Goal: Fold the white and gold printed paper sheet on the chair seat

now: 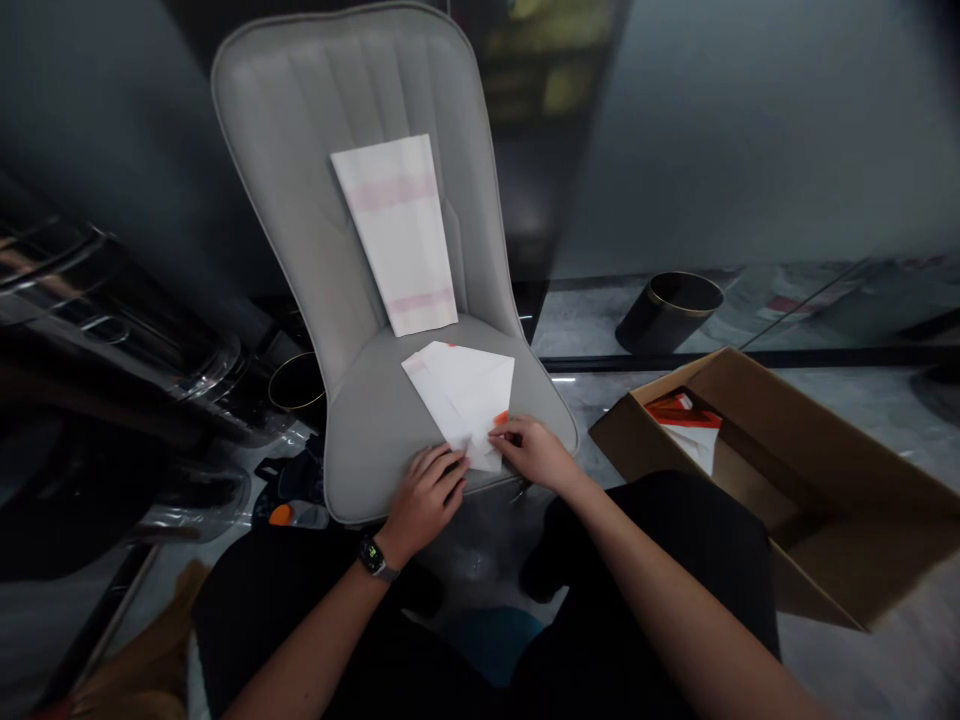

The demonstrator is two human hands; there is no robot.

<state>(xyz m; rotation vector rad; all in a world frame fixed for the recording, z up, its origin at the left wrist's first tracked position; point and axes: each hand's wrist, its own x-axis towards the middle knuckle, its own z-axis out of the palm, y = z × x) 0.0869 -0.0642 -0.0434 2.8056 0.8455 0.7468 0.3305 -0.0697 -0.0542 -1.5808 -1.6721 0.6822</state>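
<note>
A folded white paper piece with small orange patches lies on the grey chair seat. My left hand, with a watch on the wrist, rests at its lower left edge, fingers slightly apart and fingertips on the paper. At the lower right edge, my right hand pinches a bit of the white paper between thumb and fingers, beside an orange patch. A taller white folded sheet with pale pink bands leans against the chair's backrest.
To the right stands an open cardboard box with an orange and white folded paper inside. Black bins stand behind the box and left of the chair. Shiny metal cylinders are at the left.
</note>
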